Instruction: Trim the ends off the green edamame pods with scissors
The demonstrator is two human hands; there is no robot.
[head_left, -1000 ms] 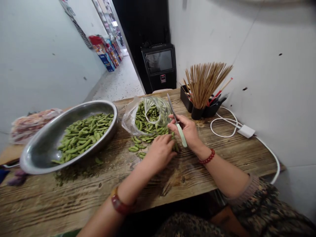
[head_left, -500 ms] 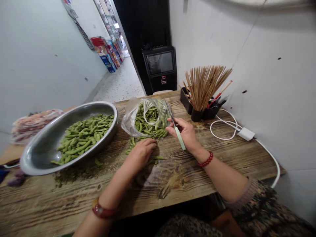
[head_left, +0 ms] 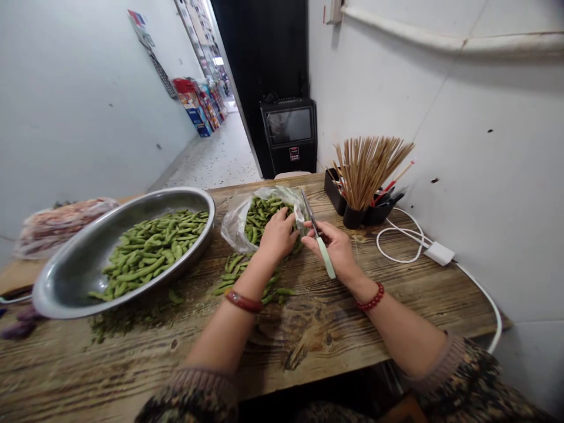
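Note:
My left hand (head_left: 277,236) reaches over the mouth of a clear plastic bag (head_left: 235,226), its fingers apart on the green soybean pods (head_left: 259,214) inside. Some fingertips are hidden among pods and plastic. In my right hand (head_left: 337,249) is a pair of scissors (head_left: 325,258) with pale green handles, blades pointing up and away beside the bag's right edge. Loose pods (head_left: 233,267) lie on the wooden table in front of the bag, partly under my left forearm. To the left, a large metal basin (head_left: 70,282) holds a heap of pods.
Dark trimmings (head_left: 118,323) are scattered before the basin. A bagged pinkish bundle (head_left: 66,223) sits at the far left. Wooden skewers (head_left: 372,170) stand in a black holder (head_left: 352,217) at the back right, near a white cable and adapter (head_left: 439,252). The wall borders the right side.
My left hand has moved from the loose pods on the table forward into the bag's mouth. More loose pods show on the table. My right hand still holds the scissors beside the bag.

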